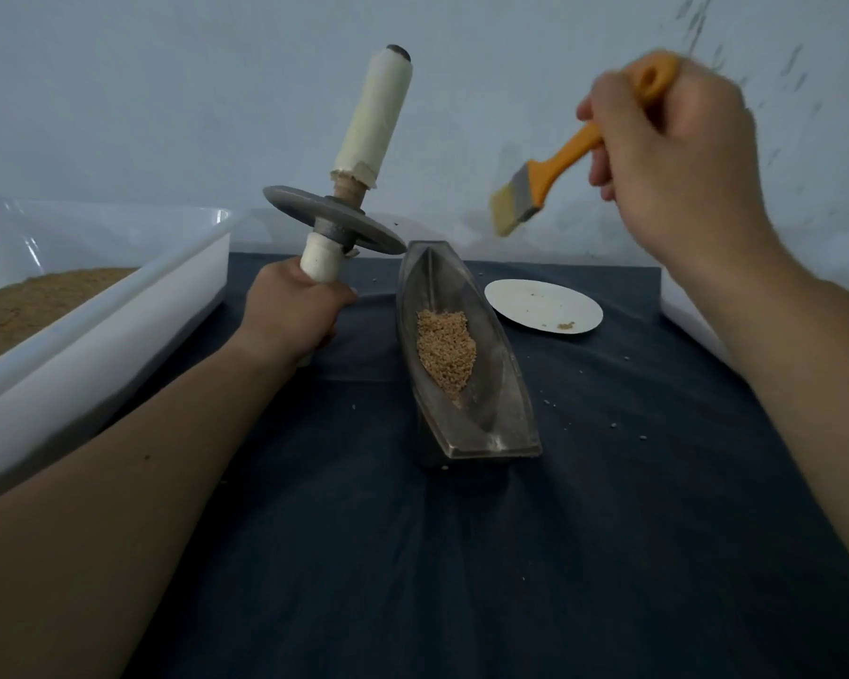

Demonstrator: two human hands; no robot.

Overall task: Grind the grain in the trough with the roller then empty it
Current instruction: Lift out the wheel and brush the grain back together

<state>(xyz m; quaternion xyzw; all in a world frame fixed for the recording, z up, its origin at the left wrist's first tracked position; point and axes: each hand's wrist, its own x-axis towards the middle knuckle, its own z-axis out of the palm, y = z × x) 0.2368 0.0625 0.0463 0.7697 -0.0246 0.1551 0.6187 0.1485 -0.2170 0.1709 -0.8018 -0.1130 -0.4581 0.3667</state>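
Left hand: our left hand [295,311] has its fingers wrapped tight around the lower taped handle of the roller [334,220], holding it nearly upright in the air, left of the trough and not touching it.
Right hand: our right hand [672,154] is closed around the orange handle of a brush [525,188], bristles pointing down and left, raised above the plate [535,301].
Trough: the metal trough [506,414] sits on the dark cloth [510,556], with the plate just beside its far right side.
Grain: the grain [446,347] lies in a heap in the middle of the trough and looks coarse to us.
Tub: a white tub [118,306] at the left holds brown meal.
Step, as we judge it: brushing the roller's disc clean.
Doing it well: we should bring the disc over the trough first, so loosened bits drop inside rather than onto the cloth. Short strokes from hub to rim, turning the handle a little each time, should cover the disc.
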